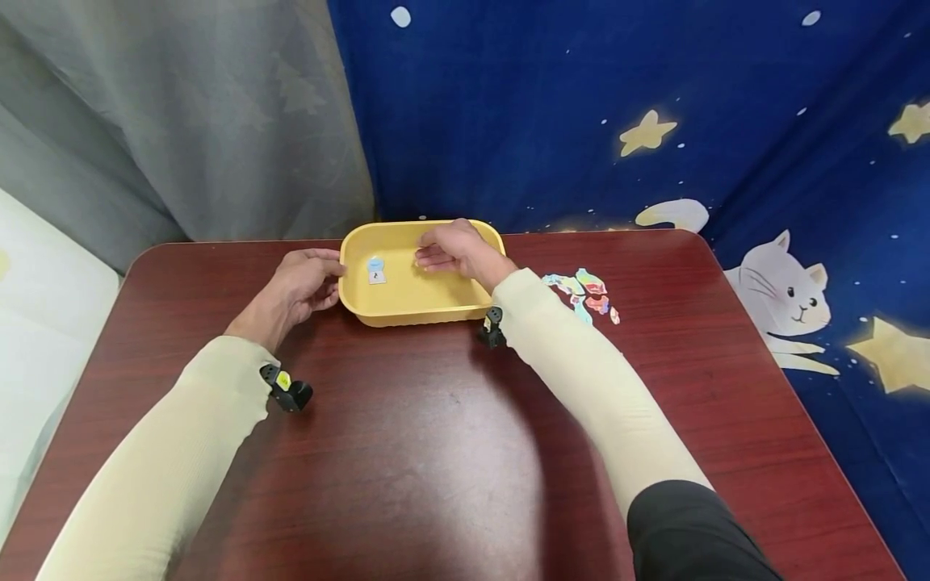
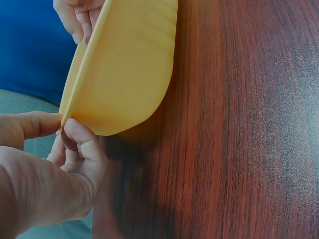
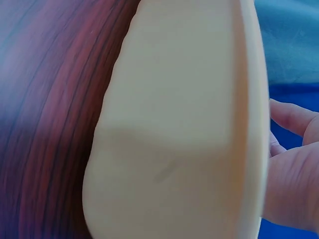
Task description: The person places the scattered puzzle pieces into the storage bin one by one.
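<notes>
A yellow plastic basin (image 1: 421,294) stands near the table's far edge. At its left end my left hand (image 1: 301,282) pinches the rim between thumb and fingers, plainest in the left wrist view. Over the basin's right half, my right hand (image 1: 458,248) reaches in from the right, fingers loosely extended toward the left; nothing shows between them. Inside the basin, toward the left, lie a small light-blue piece (image 1: 375,264) and a whitish square piece (image 1: 376,277) with a dark mark. The near wall hides part of my right hand in the right wrist view.
Several colourful flat cut-out pieces (image 1: 590,282) lie on the dark red wooden table (image 1: 421,452), right of the basin and beyond my right forearm. Behind the table hang a grey curtain (image 1: 218,121) and a blue star-patterned curtain (image 1: 508,105).
</notes>
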`<move>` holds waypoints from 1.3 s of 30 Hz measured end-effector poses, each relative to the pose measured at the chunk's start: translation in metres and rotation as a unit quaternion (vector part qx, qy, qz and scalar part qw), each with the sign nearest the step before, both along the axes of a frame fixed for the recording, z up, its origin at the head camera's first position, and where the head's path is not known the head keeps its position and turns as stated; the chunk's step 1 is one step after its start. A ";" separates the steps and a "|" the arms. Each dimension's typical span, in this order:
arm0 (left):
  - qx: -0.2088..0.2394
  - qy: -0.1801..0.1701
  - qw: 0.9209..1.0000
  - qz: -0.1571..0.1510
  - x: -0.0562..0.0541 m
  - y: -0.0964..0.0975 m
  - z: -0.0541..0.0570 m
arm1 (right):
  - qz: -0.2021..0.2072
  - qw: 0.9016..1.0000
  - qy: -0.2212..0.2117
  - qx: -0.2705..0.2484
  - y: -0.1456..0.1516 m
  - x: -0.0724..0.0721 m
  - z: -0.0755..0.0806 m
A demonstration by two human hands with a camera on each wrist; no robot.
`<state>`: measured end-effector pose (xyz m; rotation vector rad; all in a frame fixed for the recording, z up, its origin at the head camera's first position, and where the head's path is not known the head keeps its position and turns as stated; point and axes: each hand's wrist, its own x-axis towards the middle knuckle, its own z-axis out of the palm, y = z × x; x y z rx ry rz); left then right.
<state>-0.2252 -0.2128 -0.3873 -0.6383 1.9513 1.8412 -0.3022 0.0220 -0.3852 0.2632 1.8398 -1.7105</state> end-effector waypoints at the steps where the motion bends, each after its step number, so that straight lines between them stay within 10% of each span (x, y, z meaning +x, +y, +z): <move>1: 0.000 0.000 1.000 0.000 0.000 0.000 0.000 | 0.004 1.000 0.001 0.001 0.002 0.001 0.001; 39: 0.000 0.003 1.000 0.005 -0.002 0.000 -0.002 | 0.034 0.999 -0.001 0.030 0.089 0.009 0.024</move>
